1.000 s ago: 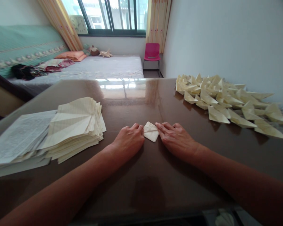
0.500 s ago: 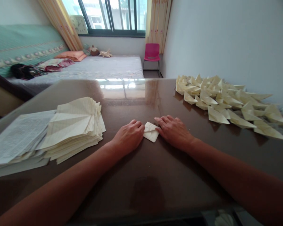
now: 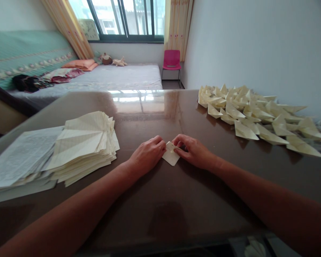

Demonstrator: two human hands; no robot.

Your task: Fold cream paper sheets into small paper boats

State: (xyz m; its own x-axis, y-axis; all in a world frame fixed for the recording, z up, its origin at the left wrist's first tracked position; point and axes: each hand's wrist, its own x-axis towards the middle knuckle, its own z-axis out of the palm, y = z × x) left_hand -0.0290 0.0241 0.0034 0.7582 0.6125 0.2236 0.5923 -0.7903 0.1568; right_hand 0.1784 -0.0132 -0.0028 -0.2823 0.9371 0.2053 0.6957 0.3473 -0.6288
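A small folded piece of cream paper (image 3: 171,157) lies on the dark glossy table (image 3: 160,203) between my hands. My left hand (image 3: 147,155) rests on the table with its fingertips pressed on the paper's left edge. My right hand (image 3: 194,151) has its fingers curled and pinches the paper's upper right corner. To the left lies a stack of cream sheets (image 3: 82,146), the top one creased into a point. A pile of folded paper boats (image 3: 254,114) spreads along the right side by the wall.
Printed grey sheets (image 3: 21,157) lie under the stack at the table's left edge. Beyond the table are a bed (image 3: 109,76) with cushions and clothes, a pink chair (image 3: 172,60) and a window. A white wall runs along the right.
My right hand has gone from lying flat beside the paper to curling and pinching its top right corner. My left hand has slid slightly onto the paper's left edge.
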